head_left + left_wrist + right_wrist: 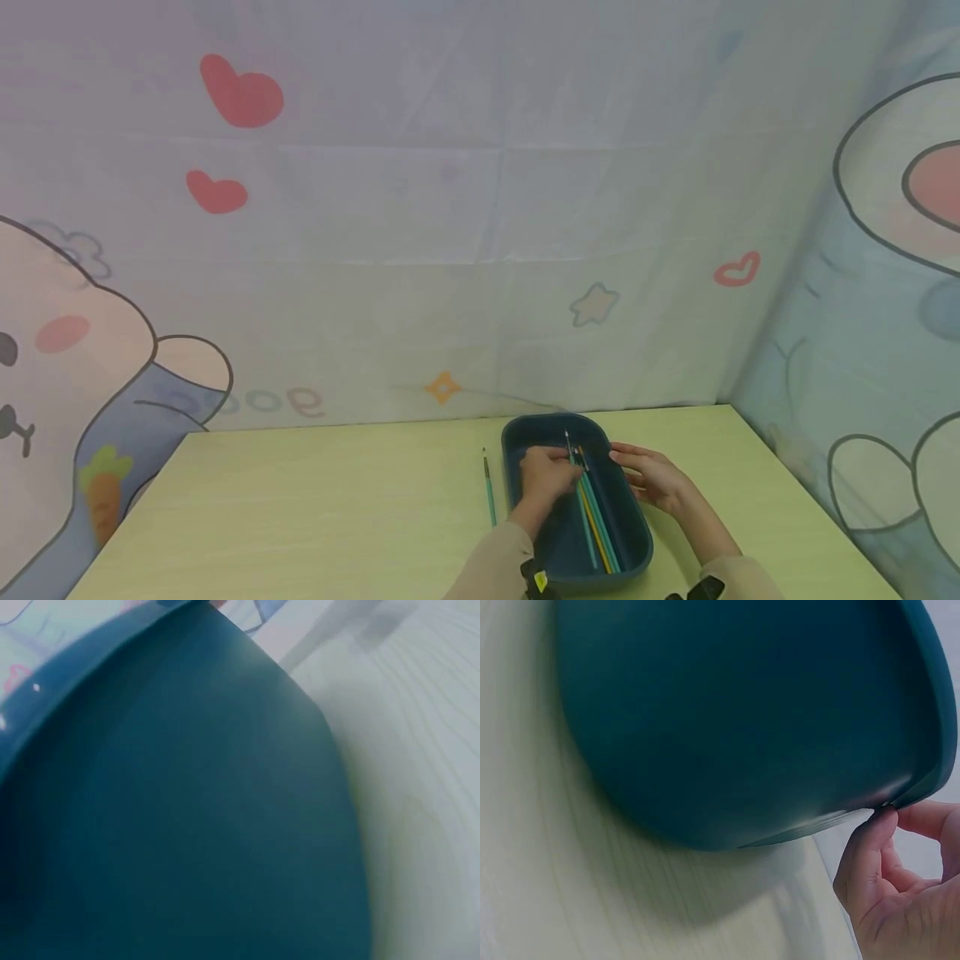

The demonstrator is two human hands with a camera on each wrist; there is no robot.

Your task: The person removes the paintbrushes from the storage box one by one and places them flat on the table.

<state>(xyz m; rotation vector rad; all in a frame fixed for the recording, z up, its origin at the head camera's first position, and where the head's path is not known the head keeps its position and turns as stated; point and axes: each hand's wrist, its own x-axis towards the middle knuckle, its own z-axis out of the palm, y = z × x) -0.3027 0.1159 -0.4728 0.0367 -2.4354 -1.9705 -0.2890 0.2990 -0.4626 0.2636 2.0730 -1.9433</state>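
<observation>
A dark teal oval tray (637,542) lies on the pale wooden table (337,517) near its front right. Several thin brushes (596,517), teal and orange, lie lengthwise in it. My left hand (551,475) reaches into the tray with its fingers curled round the brushes' upper ends. My right hand (651,477) is at the tray's right rim; in the right wrist view its thumb (866,859) and a finger meet on the rim of the tray (742,712). The left wrist view shows only the tray's wall (187,810) and the table, not the hand.
One teal brush (489,492) lies on the table just left of the tray. A cartoon-printed curtain (450,208) hangs behind the table, and another curtain (862,350) hangs to its right. The table's left half is bare wood.
</observation>
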